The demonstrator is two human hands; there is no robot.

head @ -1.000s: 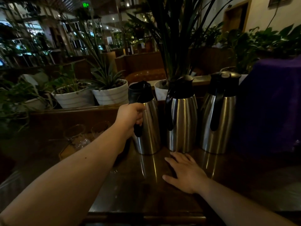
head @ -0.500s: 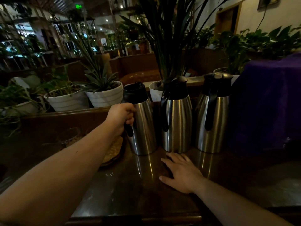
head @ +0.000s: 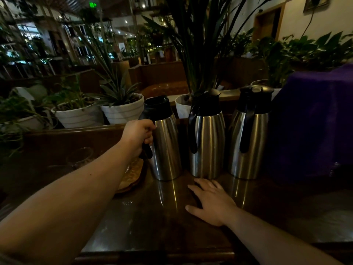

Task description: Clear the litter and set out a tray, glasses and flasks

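Note:
Three steel flasks with black lids stand in a row on the dark wooden table (head: pixel 152 226). My left hand (head: pixel 138 136) is closed around the black handle of the left flask (head: pixel 166 150), which stands upright on the table. The middle flask (head: pixel 208 146) and the right flask (head: pixel 250 146) stand untouched beside it. My right hand (head: pixel 212 203) lies flat on the table, fingers spread, just in front of the middle flask. A round woven tray (head: pixel 133 176) lies left of the left flask, partly hidden by my forearm. A glass (head: pixel 80 157) is dimly visible further left.
White plant pots (head: pixel 122 111) line a ledge behind the table. A tall plant in a white pot (head: pixel 182 106) rises behind the flasks. A purple cloth-covered object (head: pixel 313 121) stands right of the flasks. The table's near edge runs along the bottom.
The left flask has stayed in my left hand's grip and shifted slightly left toward the tray. My right hand has stayed flat on the table. The view has shifted a little.

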